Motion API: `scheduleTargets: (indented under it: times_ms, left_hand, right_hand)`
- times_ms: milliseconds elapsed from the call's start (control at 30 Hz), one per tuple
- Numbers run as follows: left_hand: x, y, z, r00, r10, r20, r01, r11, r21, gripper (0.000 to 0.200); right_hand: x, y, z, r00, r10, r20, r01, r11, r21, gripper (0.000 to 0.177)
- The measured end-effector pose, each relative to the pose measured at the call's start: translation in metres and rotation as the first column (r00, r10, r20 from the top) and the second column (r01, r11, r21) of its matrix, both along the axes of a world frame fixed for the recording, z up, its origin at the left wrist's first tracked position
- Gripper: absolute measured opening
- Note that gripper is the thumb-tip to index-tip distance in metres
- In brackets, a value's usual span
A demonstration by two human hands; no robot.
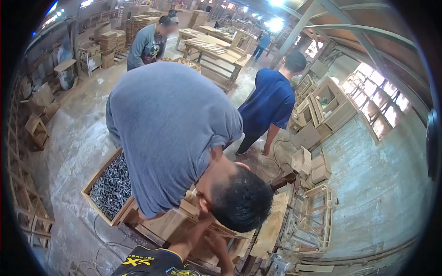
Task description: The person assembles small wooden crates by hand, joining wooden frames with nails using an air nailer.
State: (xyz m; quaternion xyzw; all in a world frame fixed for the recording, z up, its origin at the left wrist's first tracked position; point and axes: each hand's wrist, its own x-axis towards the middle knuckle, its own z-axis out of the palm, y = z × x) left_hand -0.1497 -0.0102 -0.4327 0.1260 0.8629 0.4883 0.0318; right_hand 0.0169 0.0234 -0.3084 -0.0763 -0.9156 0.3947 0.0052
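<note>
My left hand (206, 222) reaches up beside a bending co-worker's head, over a wooden piece; the head partly hides it and its fingers do not show clearly. Just below and right of it, my right hand (215, 242) is bent inward over the wooden work (172, 225). Its fingers are too small to make out, and I cannot tell whether it holds anything. The co-worker (170, 110), in a grey shirt, leans across the work from above. Left of the work sits a wooden box (87, 195) filled with dark metal fasteners (112, 186).
A person in a blue shirt (269, 99) stands behind the co-worker, another person in grey (146, 45) at the upper left. A wooden board (271, 225) lies right of the work. Wooden frames (322, 216) lean near the right wall, and a hose (99, 248) curves over the floor.
</note>
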Motion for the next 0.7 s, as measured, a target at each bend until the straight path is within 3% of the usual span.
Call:
scheduleTargets:
  times_ms: [67,133,167,267,367,400,467,500,567,633,700]
  left_hand:
    - [-0.003,-0.005,0.000,1.000,-0.021,0.001,0.021,1.000,-0.010,0.032]
    - [0.000,-0.007,0.003,0.999,-0.040,0.001,0.040,0.999,-0.031,0.033]
    - [-0.001,-0.011,0.001,0.999,-0.047,0.001,0.047,0.998,-0.038,0.033]
    - [0.007,-0.018,0.003,0.995,-0.102,-0.008,0.101,0.992,-0.076,0.033]
    - [0.010,-0.017,-0.004,0.983,-0.174,-0.049,0.165,0.974,-0.158,0.034]
    - [0.011,-0.021,-0.006,0.977,-0.202,-0.070,0.183,0.960,-0.214,0.034]
    - [0.006,-0.038,-0.026,0.954,-0.280,-0.111,0.226,0.910,-0.346,0.034]
    - [-0.003,-0.045,-0.038,0.928,-0.348,-0.135,0.266,0.870,-0.414,0.034]
    - [-0.028,-0.050,-0.080,0.825,-0.524,-0.214,0.354,0.772,-0.527,0.035]
    - [-0.069,-0.040,-0.156,0.604,-0.713,-0.357,0.434,0.669,-0.603,0.035]
    - [-0.026,-0.012,-0.046,0.890,-0.456,-0.012,0.420,0.830,-0.367,0.025]
  right_hand:
    - [0.024,-0.012,-0.056,0.992,-0.021,0.127,0.042,0.985,-0.169,0.050]
    - [0.037,-0.027,-0.075,0.937,0.116,0.330,-0.072,0.987,-0.142,0.046]
    - [0.037,-0.031,-0.080,0.885,0.181,0.428,-0.134,0.981,-0.139,0.044]
    - [0.040,-0.047,-0.038,0.823,0.240,0.514,-0.092,0.951,-0.296,0.041]
    - [0.062,-0.043,-0.061,0.834,0.095,0.544,0.112,0.935,-0.336,0.041]
    - [0.067,-0.034,-0.093,0.925,0.144,0.352,-0.056,0.967,-0.249,0.043]
    - [0.086,-0.041,-0.078,0.935,0.176,0.306,-0.125,0.976,-0.178,0.048]
    - [0.084,-0.035,-0.066,0.892,0.140,0.430,-0.028,0.966,-0.258,0.049]
    - [0.101,-0.054,-0.070,0.847,-0.175,0.502,0.281,0.949,-0.142,0.048]
    - [0.098,-0.058,-0.019,0.686,-0.170,0.707,0.219,0.976,0.022,0.053]
    - [0.100,-0.065,-0.032,0.703,-0.301,0.644,0.311,0.945,0.103,0.056]
